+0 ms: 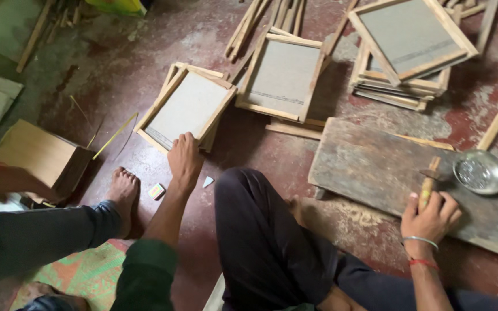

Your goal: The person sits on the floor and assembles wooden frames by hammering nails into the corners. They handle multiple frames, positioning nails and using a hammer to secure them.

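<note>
My left hand (pixel 184 158) reaches forward over the red floor and grips the near edge of a wooden-framed grey board (pixel 188 106), which lies on top of another frame. My right hand (pixel 432 219), with bangles at the wrist, is closed round the wooden handle of a small hammer (pixel 429 185). The hammer stands nearly upright with its head resting on a worn wooden plank (pixel 376 167). My knee in black trousers (pixel 249 219) lies between the two hands.
A metal bowl (pixel 481 171) sits on the plank's right end. More frames (pixel 283 75) and a stack of frames (pixel 402 63) lie beyond, with loose wood strips (pixel 260 23). At left are a wooden box (pixel 36 152), a bare foot (pixel 123 193) and another person's blurred hand (pixel 1 179).
</note>
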